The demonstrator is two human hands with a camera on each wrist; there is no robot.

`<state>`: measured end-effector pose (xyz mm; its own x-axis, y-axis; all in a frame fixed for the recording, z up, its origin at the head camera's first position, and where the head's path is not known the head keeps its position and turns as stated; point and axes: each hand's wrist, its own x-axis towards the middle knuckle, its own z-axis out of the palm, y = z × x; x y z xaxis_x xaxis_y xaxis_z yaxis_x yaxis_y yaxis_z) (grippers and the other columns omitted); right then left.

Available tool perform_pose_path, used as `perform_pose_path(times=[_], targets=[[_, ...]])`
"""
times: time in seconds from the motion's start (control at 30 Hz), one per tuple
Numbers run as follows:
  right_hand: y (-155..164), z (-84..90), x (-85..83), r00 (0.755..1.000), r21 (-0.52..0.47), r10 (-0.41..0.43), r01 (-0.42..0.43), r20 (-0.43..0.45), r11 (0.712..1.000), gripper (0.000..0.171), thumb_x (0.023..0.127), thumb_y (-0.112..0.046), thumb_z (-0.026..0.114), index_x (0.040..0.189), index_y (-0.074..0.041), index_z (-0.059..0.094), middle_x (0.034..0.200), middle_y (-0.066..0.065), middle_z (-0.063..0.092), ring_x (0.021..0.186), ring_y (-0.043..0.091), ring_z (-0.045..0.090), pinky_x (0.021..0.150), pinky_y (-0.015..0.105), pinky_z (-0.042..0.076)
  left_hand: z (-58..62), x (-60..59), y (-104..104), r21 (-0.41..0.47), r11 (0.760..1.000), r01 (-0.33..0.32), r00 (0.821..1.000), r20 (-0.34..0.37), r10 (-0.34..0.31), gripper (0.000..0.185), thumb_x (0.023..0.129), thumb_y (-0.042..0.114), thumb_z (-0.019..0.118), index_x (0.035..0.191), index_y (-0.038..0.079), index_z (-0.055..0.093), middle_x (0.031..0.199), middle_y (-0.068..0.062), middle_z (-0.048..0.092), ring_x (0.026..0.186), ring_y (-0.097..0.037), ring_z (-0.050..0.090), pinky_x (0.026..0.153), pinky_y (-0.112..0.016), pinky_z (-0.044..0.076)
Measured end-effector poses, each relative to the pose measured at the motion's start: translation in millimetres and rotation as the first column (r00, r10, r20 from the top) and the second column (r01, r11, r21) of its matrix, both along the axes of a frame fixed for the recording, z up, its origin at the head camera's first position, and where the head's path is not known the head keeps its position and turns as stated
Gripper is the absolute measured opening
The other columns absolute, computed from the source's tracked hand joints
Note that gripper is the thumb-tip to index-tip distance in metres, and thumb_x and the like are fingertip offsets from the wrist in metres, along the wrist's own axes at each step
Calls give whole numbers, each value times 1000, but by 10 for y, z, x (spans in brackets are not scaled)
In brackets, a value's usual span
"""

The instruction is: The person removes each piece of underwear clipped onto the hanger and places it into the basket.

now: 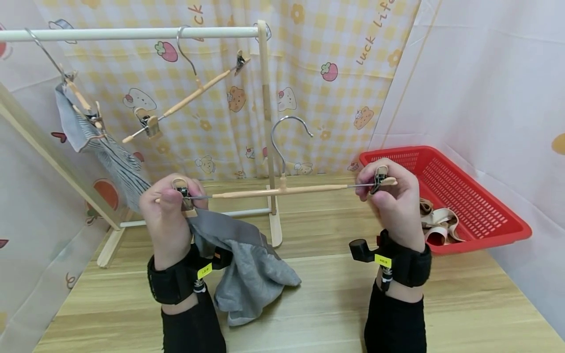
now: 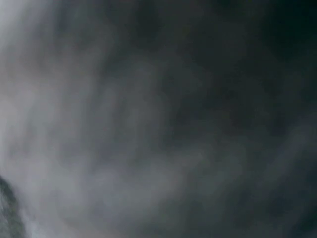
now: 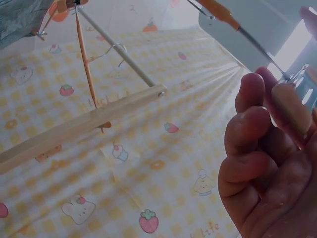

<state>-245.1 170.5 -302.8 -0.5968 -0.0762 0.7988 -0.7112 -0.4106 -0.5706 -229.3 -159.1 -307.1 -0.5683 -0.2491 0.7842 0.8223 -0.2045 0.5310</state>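
Both hands up over the desk [image 1: 335, 304], holding a wooden clip hanger [image 1: 282, 190] level between them. Left hand [image 1: 169, 215] fingers curled round the left clip [image 1: 182, 192], which bites the edge of a grey garment [image 1: 247, 264]; the cloth hangs from that clip and pools on the desk. Right hand [image 1: 393, 201] pinches the right clip [image 1: 379, 179], nothing in it (right wrist view shows fingers [image 3: 250, 124] curled at the clip wire). Left wrist view is all grey blur, no use. Red basket [image 1: 485, 215] sits just right of the right hand. Rack [image 1: 132, 33] behind carries a spare hanger [image 1: 185, 100] and a striped cloth [image 1: 106, 152]
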Motion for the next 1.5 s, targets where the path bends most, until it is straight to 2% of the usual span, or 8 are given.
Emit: perform_pose_path(times=[0.1, 0.17, 0.27, 0.43, 0.7, 0.97, 1.3, 1.5], targets=[[-18, 13, 2, 999, 27, 4, -5, 33, 1000, 37, 86, -15, 78, 103, 14, 64, 71, 13, 60, 61, 19, 54, 55, 24, 45, 7, -5, 4, 4, 1000, -11, 1000, -6, 11, 67, 85, 54, 73, 63, -8, 56, 55, -7, 57, 49, -16, 52, 47, -25, 34], [-30, 18, -1, 999, 39, 7, -9, 42, 999, 30, 89, -10, 74, 103, 15, 64, 66, 12, 57, 58, 19, 50, 54, 26, 41, 11, -6, 6, 4, 1000, -17, 1000, -8, 17, 68, 85, 54, 73, 63, -7, 56, 55, -6, 57, 49, -15, 52, 46, -25, 33], [-34, 17, 4, 998, 58, -7, 4, 62, 998, 17, 92, -3, 67, 88, 13, 65, 62, 11, 56, 56, 19, 48, 53, 26, 41, 16, -9, 8, 8, 1000, -19, 1000, -7, 19, 68, 84, 54, 73, 62, -7, 56, 54, -6, 57, 49, -15, 52, 46, -25, 32], [-14, 22, 19, 996, 98, -76, 71, 50, 993, 19, 90, 8, 58, 72, 10, 61, 61, 11, 57, 56, 20, 49, 52, 27, 41, 21, -17, 5, -2, 1000, -19, 1000, -4, 19, 67, 84, 55, 74, 62, -7, 57, 53, -5, 57, 48, -15, 51, 46, -25, 31], [11, 33, 37, 994, 82, -112, 112, -2, 990, 18, 89, 9, 64, 72, 12, 61, 63, 12, 60, 63, 23, 52, 60, 29, 40, 46, -6, 14, -51, 999, 1, 1000, 16, 0, 65, 87, 52, 72, 62, -7, 58, 54, -6, 57, 48, -14, 50, 45, -25, 30], [30, 38, 29, 994, 73, -102, 104, -27, 992, 17, 88, 8, 67, 73, 13, 61, 65, 13, 62, 66, 25, 53, 67, 33, 43, 58, 40, -8, -120, 993, -6, 999, 48, 11, 62, 91, 50, 68, 65, -6, 61, 56, -6, 58, 49, -13, 50, 41, -25, 19], [29, 43, 31, 994, 65, -105, 106, -10, 992, 17, 89, 11, 63, 72, 13, 60, 63, 13, 60, 64, 25, 52, 64, 31, 41, 58, 24, -14, -152, 988, 43, 997, 65, -33, 58, 91, 50, 68, 75, -6, 63, 64, -8, 59, 50, -15, 54, 46, -22, 36], [32, 50, 29, 994, 74, -106, 106, -10, 992, 18, 89, 12, 61, 72, 13, 60, 63, 13, 59, 63, 24, 51, 62, 31, 39, 55, 24, -6, -160, 986, 43, 998, 47, -36, 58, 89, 48, 72, 70, -6, 62, 66, -8, 61, 51, -14, 57, 47, -23, 39]])
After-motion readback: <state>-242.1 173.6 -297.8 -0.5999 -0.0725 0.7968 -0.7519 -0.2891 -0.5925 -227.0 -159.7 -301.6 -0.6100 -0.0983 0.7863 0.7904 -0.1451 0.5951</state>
